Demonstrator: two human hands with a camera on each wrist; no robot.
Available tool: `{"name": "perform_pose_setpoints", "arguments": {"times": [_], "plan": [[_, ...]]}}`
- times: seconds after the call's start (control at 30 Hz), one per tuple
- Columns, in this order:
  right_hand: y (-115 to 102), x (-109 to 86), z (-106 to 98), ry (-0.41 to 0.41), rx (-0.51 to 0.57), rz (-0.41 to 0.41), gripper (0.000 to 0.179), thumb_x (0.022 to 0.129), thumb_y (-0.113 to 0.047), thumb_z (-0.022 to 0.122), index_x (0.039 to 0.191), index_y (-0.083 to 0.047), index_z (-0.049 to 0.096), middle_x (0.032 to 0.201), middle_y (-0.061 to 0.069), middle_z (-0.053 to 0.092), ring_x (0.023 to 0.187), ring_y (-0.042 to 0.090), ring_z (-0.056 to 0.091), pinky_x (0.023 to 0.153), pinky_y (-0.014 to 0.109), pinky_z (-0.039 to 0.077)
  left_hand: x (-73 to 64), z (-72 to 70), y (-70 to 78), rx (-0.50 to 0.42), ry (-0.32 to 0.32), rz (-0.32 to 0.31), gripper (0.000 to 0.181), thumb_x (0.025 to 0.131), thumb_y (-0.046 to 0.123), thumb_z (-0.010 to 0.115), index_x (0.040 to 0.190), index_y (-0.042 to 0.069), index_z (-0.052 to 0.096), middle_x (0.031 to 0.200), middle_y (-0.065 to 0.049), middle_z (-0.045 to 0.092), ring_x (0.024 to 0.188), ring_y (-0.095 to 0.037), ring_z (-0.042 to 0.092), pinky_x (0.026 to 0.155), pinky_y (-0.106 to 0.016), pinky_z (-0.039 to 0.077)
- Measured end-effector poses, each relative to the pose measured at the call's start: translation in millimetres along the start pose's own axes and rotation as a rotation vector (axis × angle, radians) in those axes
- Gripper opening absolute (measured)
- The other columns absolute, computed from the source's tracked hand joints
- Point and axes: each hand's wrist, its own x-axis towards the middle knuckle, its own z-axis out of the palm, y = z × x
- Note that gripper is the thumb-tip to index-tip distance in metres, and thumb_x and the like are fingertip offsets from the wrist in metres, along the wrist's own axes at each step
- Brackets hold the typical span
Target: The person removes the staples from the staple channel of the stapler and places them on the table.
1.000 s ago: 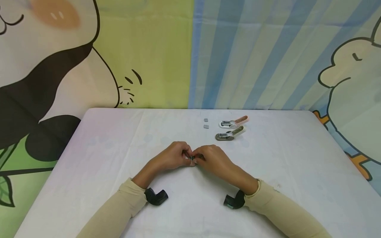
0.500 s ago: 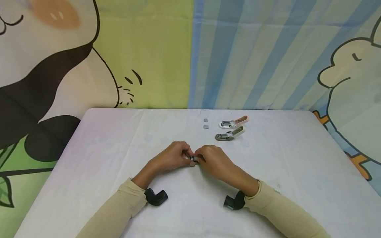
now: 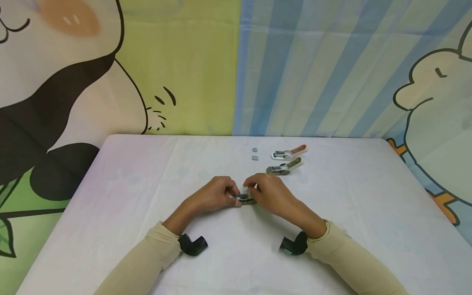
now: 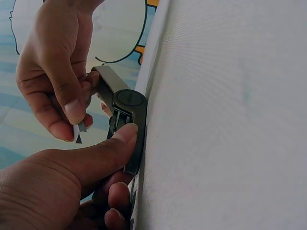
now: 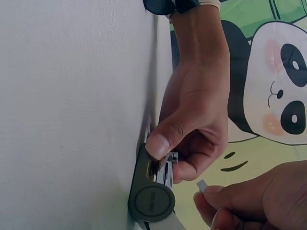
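Note:
My left hand (image 3: 216, 192) holds a small grey-green stapler (image 4: 136, 139) on the table, its thumb pressing near the metal magazine, which lies exposed with the handle swung back. Just right of it, my right hand (image 3: 273, 191) pinches a short grey strip of staples (image 5: 202, 186) between thumb and fingertip, apart from the magazine. Other fingers of that hand are close to the stapler's handle (image 4: 109, 79) in the left wrist view; whether they touch it I cannot tell. From the head, the hands partly cover the stapler.
Farther back on the white table (image 3: 147, 254) stand a pink-and-white stapler (image 3: 284, 155) and an olive one (image 3: 279, 169), handles raised. Two grey staple strips, a back one (image 3: 255, 150) and a front one (image 3: 255, 158), lie left of them. A printed cloth hangs behind.
My right hand has drawn back to the right and slightly up from the left fingertips, uncovering more of the stapler. The left hand keeps its place.

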Motion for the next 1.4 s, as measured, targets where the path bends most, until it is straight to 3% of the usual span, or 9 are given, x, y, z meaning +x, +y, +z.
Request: {"name": "perform_pose_setpoints", "arguments": {"times": [0.4,0.67,0.83,0.97,1.2,1.4], "plan": [[18,7.1,-13,0.12,0.071,0.001,0.014,0.089,-0.003,0.07,0.102,-0.005,0.074,0.088,0.0,0.069,0.062,0.012,0.051,0.056,0.029,0.043,0.1,-0.7,-0.5,0.001,-0.002,0.013,0.015,0.078,0.015,0.083,0.087,0.012,0.071,0.079,0.003,0.06,0.066,-0.013,0.053,0.058,-0.027,0.043],[42,18.3,-14,0.058,0.07,0.076,0.014,0.09,-0.005,0.069,0.103,-0.004,0.074,0.087,0.002,0.069,0.069,0.013,0.057,0.062,0.03,0.046,0.1,-1.2,-0.8,0.007,0.0,0.013,0.015,0.078,0.015,0.083,0.087,0.013,0.071,0.08,0.003,0.059,0.067,-0.013,0.052,0.058,-0.027,0.043],[54,23.5,-15,0.075,0.09,0.127,0.013,0.089,-0.004,0.07,0.102,-0.005,0.074,0.089,0.003,0.07,0.076,0.016,0.06,0.067,0.032,0.048,-0.6,-0.9,0.2,0.0,0.002,0.006,0.016,0.078,0.015,0.083,0.087,0.013,0.071,0.08,0.003,0.059,0.067,-0.013,0.052,0.058,-0.028,0.043],[60,26.4,-9,0.07,0.088,0.121,0.013,0.088,-0.003,0.07,0.101,-0.004,0.074,0.09,0.004,0.07,0.077,0.016,0.061,0.069,0.033,0.049,-1.1,1.1,-0.4,-0.013,-0.014,0.005,0.015,0.078,0.014,0.083,0.088,0.013,0.071,0.08,0.003,0.059,0.068,-0.013,0.052,0.058,-0.027,0.043],[66,44.4,-1,0.04,-0.001,0.108,0.012,0.089,-0.004,0.067,0.098,-0.005,0.075,0.088,0.003,0.071,0.079,0.017,0.061,0.071,0.035,0.048,-1.2,3.7,-3.1,0.0,-0.011,0.021,0.014,0.078,0.013,0.083,0.086,0.014,0.071,0.08,0.003,0.059,0.068,-0.012,0.051,0.058,-0.026,0.042],[65,61.6,-4,0.023,-0.116,0.071,0.011,0.088,-0.006,0.069,0.097,-0.007,0.076,0.088,0.003,0.072,0.087,0.022,0.065,0.087,0.045,0.042,-2.0,1.2,-3.1,0.017,0.003,0.031,0.014,0.078,0.014,0.083,0.087,0.014,0.072,0.079,0.003,0.058,0.067,-0.011,0.051,0.058,-0.026,0.042]]}}
